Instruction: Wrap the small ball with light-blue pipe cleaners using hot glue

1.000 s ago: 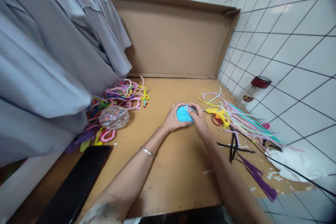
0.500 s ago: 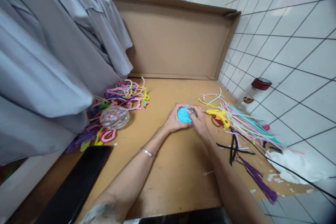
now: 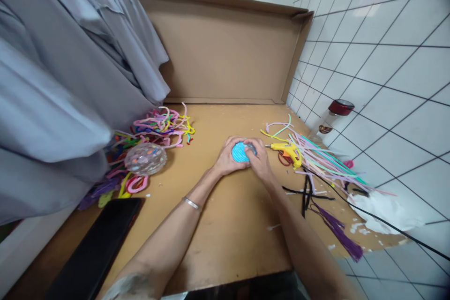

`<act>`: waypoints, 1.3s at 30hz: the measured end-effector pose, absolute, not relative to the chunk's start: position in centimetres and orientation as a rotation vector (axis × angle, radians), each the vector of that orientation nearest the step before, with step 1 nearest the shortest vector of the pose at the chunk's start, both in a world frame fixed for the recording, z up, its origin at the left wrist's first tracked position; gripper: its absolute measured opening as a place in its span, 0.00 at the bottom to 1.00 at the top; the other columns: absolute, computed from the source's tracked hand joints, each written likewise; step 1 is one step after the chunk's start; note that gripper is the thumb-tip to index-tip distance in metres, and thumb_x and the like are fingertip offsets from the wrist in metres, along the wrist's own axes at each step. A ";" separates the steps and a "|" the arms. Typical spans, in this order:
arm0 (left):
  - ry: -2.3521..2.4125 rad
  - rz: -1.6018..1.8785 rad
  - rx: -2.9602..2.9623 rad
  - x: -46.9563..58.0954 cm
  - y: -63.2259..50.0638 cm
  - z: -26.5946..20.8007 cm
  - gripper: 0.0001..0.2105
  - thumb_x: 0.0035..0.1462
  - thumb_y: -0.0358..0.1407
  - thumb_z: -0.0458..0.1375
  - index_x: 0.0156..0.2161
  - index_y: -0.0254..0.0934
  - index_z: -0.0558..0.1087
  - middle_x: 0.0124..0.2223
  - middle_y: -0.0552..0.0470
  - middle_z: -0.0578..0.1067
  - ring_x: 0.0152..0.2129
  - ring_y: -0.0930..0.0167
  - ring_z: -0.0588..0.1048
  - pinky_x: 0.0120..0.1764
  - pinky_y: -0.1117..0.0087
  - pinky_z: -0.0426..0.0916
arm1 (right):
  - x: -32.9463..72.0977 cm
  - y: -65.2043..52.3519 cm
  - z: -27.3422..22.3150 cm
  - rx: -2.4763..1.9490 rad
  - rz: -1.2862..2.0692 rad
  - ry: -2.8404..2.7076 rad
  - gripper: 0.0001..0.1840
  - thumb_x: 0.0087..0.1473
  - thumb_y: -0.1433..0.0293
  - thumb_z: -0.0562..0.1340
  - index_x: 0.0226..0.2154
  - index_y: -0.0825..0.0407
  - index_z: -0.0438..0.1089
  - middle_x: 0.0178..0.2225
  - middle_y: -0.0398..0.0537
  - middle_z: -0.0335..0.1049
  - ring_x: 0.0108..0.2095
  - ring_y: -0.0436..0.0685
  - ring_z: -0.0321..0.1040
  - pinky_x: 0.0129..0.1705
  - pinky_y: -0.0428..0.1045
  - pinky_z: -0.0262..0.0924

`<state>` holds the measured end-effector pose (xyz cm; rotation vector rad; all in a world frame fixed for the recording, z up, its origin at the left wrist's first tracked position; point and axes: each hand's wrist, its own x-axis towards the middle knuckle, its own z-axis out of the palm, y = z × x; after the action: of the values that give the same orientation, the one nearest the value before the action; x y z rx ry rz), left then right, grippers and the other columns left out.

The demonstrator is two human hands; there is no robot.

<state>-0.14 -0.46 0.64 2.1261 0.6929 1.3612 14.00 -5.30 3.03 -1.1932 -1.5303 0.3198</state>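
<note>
Between my two hands is a bright blue ribbed ball [image 3: 239, 153], its surface lined like wound cord or pipe cleaner. My left hand [image 3: 225, 159] curls around its left side, with fingers over the far edge and thumb along the near edge. On the other side my right hand [image 3: 260, 158] grips it, thumb and fingers pressed on its upper right. Those fingers hide much of the ball's right part. A yellow hot glue gun [image 3: 286, 151] lies just right of my right hand, its nozzle pointing toward the hand.
At left are tangled pipe cleaners [image 3: 160, 124], a clear faceted bowl [image 3: 145, 158] and a black phone [image 3: 100, 246]. At right lie straight pipe cleaners [image 3: 316, 157], a purple tassel [image 3: 337, 232], white tissue [image 3: 386, 211] and a red-lidded jar [image 3: 333, 119]. Cardboard [image 3: 228, 51] stands behind.
The whole view has shifted slightly, so everything sits a little further left. Both hands still hold the blue ball, with the right fingers and thumb slightly shifted on it.
</note>
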 end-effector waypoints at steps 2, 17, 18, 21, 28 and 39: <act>0.682 1.379 2.114 -0.1 -0.4 0.5 0.32 0.37 0.37 0.71 0.50 0.40 0.68 0.51 0.47 0.71 0.51 0.60 0.70 0.55 0.54 0.64 | 13.9 -5.4 3.0 -1.193 0.298 -1.549 0.12 0.54 0.67 0.55 0.39 0.48 0.70 0.42 0.51 0.69 0.46 0.60 0.67 0.52 0.58 0.62; 0.729 1.374 2.067 0.1 -0.5 0.5 0.30 0.39 0.35 0.68 0.50 0.38 0.66 0.52 0.43 0.70 0.50 0.61 0.71 0.55 0.56 0.66 | 12.8 -6.4 3.0 -1.306 0.077 -1.731 0.20 0.63 0.62 0.50 0.51 0.51 0.66 0.48 0.58 0.66 0.51 0.64 0.63 0.55 0.61 0.61; 0.730 1.377 2.067 0.1 -0.5 0.5 0.30 0.39 0.35 0.68 0.50 0.38 0.65 0.52 0.43 0.70 0.50 0.61 0.71 0.55 0.56 0.66 | 12.8 -6.4 3.0 -1.303 0.071 -1.733 0.20 0.63 0.62 0.49 0.51 0.51 0.66 0.48 0.58 0.66 0.51 0.63 0.63 0.55 0.61 0.61; 0.727 1.385 2.052 0.2 -0.5 0.6 0.29 0.40 0.34 0.67 0.50 0.37 0.65 0.51 0.43 0.70 0.49 0.62 0.71 0.54 0.57 0.67 | 12.8 -6.4 2.8 -1.307 0.040 -1.744 0.20 0.64 0.62 0.49 0.52 0.51 0.67 0.50 0.58 0.65 0.52 0.64 0.63 0.55 0.61 0.61; 0.730 1.383 2.057 0.2 -0.4 0.5 0.29 0.40 0.33 0.67 0.50 0.38 0.66 0.51 0.44 0.70 0.49 0.62 0.71 0.55 0.57 0.67 | 12.7 -6.3 2.6 -1.347 -0.024 -1.768 0.21 0.64 0.62 0.48 0.53 0.51 0.67 0.51 0.59 0.64 0.52 0.64 0.64 0.54 0.61 0.62; 0.697 1.394 2.068 0.4 -0.4 0.5 0.29 0.39 0.34 0.67 0.50 0.37 0.66 0.51 0.44 0.70 0.49 0.61 0.71 0.55 0.56 0.67 | 13.1 -6.2 2.7 -1.321 -0.016 -1.782 0.20 0.63 0.61 0.49 0.51 0.51 0.66 0.49 0.58 0.66 0.51 0.64 0.64 0.53 0.61 0.62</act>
<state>0.38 -0.38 0.49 2.0677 0.6969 1.3940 13.10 -6.20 2.75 -1.3212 -1.7821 -0.0162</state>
